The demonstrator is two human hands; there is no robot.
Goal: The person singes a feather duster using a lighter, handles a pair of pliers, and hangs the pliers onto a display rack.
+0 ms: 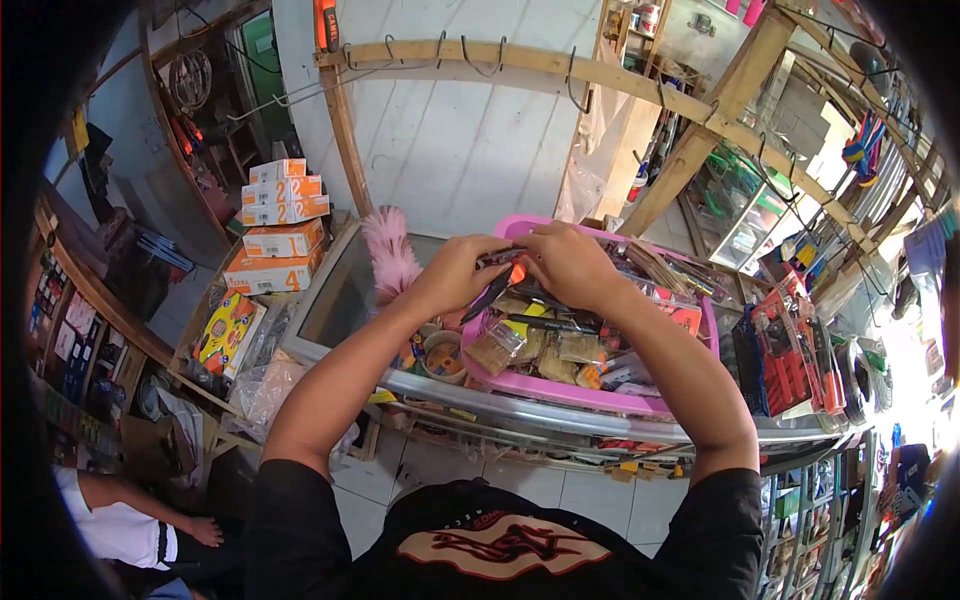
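Note:
Over the pink basket (600,397), my two hands meet with fingers bent and pressed together. My left hand (462,272) grips a dark tool with an orange part (488,298), its lower end sticking out below the fingers. My right hand (572,262) is closed at the tool's upper end, close by the orange part; its kind I cannot tell, as the fingers cover much of it. Beneath the hands, small packets (492,348) and a black-handled item (550,324) lie in the basket. A round tub (442,355) stands to the left of the basket.
The basket rests on a glass display counter (410,385). A pink feather duster (390,250) and stacked orange-white boxes (280,240) are at left. A wooden rail with hooks (480,52) crosses above. A red basket (785,350) stands at right. Another person's hand (205,530) shows lower left.

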